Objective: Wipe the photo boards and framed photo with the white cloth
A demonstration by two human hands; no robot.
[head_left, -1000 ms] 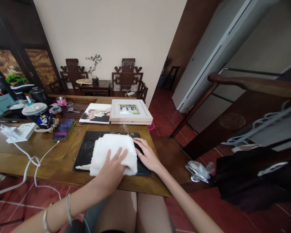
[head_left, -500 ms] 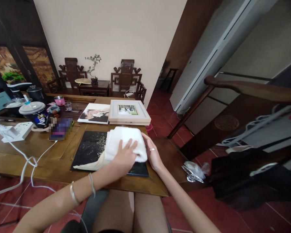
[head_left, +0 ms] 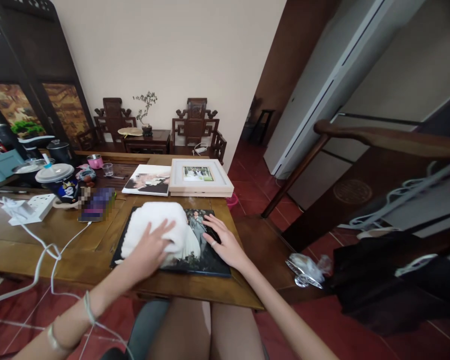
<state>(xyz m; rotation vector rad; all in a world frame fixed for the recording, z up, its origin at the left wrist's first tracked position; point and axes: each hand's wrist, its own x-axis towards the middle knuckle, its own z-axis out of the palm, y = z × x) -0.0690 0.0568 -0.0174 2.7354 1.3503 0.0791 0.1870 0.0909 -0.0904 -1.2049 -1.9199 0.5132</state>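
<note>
A folded white towel (head_left: 155, 225) lies over the left part of a dark photo panel (head_left: 213, 262), which rests flat at the table's near edge. My left hand (head_left: 150, 250) presses on the towel with its fingers spread. Over the panel's right side my right hand (head_left: 225, 244) lies open, fingers stretched out near the printed figure. Between the hands, a person in grey and a white gown show in the print; the towel covers the rest of its left side.
Behind the panel sit a framed photo (head_left: 200, 187) and a white photo board (head_left: 148, 180). To the left are a phone (head_left: 95, 205) on a charging cable, a power strip (head_left: 33, 207) and a lidded cup (head_left: 60, 182). A wooden chair (head_left: 345, 185) stands at the right.
My left hand has moved the towel leftward across the panel, uncovering the printed figure on the right. My right hand has shifted from the towel's edge onto the panel's right side.
</note>
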